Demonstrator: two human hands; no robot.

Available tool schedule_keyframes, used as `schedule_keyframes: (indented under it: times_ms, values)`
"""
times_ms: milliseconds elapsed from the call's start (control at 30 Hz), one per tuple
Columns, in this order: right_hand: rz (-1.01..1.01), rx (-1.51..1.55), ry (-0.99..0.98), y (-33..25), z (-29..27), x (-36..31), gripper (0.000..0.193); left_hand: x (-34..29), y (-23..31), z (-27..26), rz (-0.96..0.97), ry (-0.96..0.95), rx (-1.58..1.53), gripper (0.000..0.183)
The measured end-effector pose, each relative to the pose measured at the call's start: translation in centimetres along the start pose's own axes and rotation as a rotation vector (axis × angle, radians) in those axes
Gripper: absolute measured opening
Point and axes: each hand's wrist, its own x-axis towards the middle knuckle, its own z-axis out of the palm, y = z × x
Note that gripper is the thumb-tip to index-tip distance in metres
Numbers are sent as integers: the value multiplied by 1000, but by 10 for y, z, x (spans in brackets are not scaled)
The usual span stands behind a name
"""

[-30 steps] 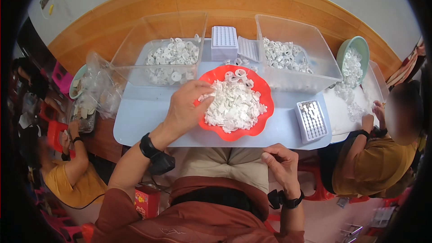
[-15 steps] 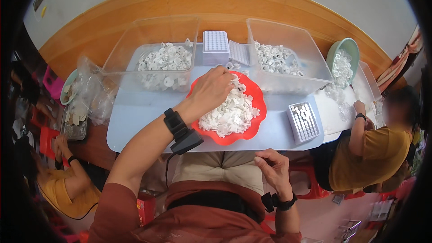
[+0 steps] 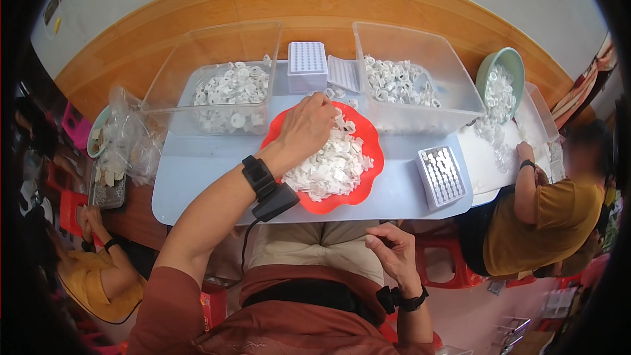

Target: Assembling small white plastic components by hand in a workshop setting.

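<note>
A red scalloped plate (image 3: 376, 165) on the blue table board (image 3: 197, 177) bears a heap of small white flat pieces (image 3: 335, 167). Over its far left part bends my left hand (image 3: 305, 126), fingers curled down and closed; the tips are hidden. Just right of those fingers lie a few white ring-shaped parts (image 3: 345, 123) at the heap's far end. My right hand (image 3: 397, 253) is held above my lap, below the table's near edge, thumb and fingers drawn together. Whatever either hand grips is too small or hidden to make out.
Clear bins of white parts stand far left (image 3: 148, 95) and far right (image 3: 460, 110). Between them is a stack of white racks (image 3: 307, 79). A filled rack (image 3: 442, 177) stands at the right. Beyond it are a green bowl (image 3: 488, 72) and a person in yellow (image 3: 545, 223).
The whole view has shifted slightly, so the table things appear a little farther left. Both hands keep nearly the same poses and places, the left over the plate, the right above my lap.
</note>
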Motion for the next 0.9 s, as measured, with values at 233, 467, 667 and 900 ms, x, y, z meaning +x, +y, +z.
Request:
schedule_keyframes:
  times_ms: [233,467,667,900]
  values:
    - [10,8,3,8,-2,-3,13,2,3,1,6,-18,19,19]
    - [29,36,-6,17,0,-7,14,3,3,4,31,-11,-12,19]
    - [42,46,-1,23,-2,-7,14,4,4,3,30,-39,26,18]
    - [96,110,-6,26,-5,-10,13,5,4,5,41,-13,-4,14]
